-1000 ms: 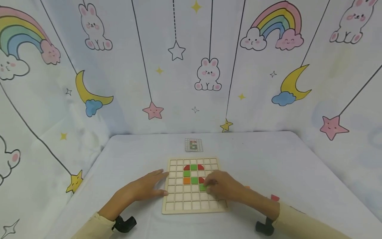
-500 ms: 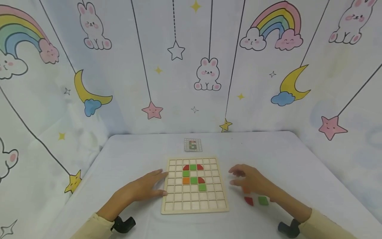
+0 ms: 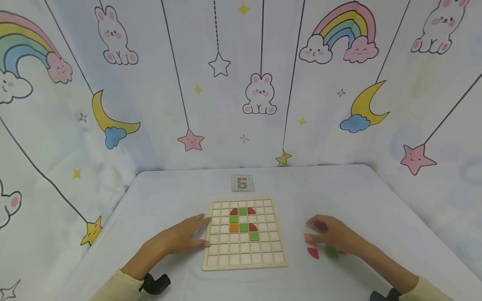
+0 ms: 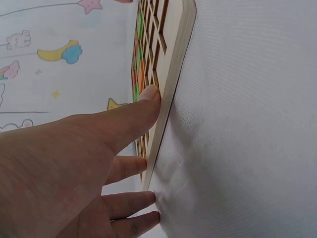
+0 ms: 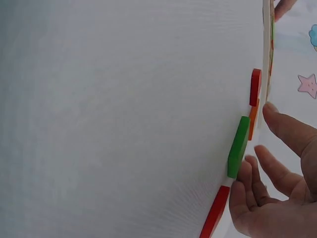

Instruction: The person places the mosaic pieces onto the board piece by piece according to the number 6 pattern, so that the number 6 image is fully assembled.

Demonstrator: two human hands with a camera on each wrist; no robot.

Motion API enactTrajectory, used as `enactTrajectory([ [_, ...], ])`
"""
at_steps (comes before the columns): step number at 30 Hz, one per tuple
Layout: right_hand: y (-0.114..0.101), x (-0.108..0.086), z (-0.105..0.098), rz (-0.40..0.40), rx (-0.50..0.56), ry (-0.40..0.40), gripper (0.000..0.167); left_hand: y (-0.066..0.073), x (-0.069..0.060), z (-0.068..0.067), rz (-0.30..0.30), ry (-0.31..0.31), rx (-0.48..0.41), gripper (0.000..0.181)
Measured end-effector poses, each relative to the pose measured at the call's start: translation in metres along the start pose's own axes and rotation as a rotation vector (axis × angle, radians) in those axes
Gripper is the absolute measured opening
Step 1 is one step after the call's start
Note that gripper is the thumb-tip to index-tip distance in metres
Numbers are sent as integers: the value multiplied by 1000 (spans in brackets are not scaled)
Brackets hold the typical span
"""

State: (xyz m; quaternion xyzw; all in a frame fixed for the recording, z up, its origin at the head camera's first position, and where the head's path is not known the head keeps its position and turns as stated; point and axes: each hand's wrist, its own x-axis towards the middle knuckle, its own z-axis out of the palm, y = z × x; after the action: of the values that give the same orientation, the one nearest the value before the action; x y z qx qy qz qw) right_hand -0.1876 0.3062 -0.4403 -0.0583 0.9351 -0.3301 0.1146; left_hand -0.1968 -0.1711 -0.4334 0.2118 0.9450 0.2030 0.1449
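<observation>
A wooden grid board (image 3: 222,261) holds several red, green and orange tiles in its upper middle cells. My left hand (image 3: 178,237) rests at the board's left edge; in the left wrist view the thumb of the left hand (image 4: 84,153) lies on the rim, fingers extended. Right of the board, my right hand (image 3: 333,234) hovers over loose pieces, fingers bent and apart, gripping nothing visible. Beside it lie an orange tile (image 3: 308,238), a red quarter-round piece (image 3: 313,253) and a green tile (image 3: 332,252). The right wrist view shows the green tile (image 5: 238,147) near the right hand's (image 5: 282,183) fingers.
A small card (image 3: 242,183) with a printed grid pattern lies behind the board. Another red piece (image 5: 215,212) lies near the right hand, partly covered by it in the head view. A patterned cloth backdrop stands behind the white table (image 3: 169,188).
My right hand has left the board and moved right to the loose pieces, leaving a green tile and a red piece uncovered on the board. The left hand has stayed at the edge.
</observation>
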Motion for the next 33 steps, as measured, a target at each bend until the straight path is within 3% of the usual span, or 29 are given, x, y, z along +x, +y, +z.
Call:
enactTrajectory([
  [9,-2,-5,0,25,-48,-19,46,1,-2,-1,7,7,-3,81],
  [15,-2,-6,3,16,-62,-14,30,2,-2,-1,4,7,-4,81],
  [25,1,-9,4,-113,-103,29,20,2,-2,0,6,6,0,82],
  [33,-4,-8,4,-153,-106,35,20,2,-3,0,8,8,7,81],
])
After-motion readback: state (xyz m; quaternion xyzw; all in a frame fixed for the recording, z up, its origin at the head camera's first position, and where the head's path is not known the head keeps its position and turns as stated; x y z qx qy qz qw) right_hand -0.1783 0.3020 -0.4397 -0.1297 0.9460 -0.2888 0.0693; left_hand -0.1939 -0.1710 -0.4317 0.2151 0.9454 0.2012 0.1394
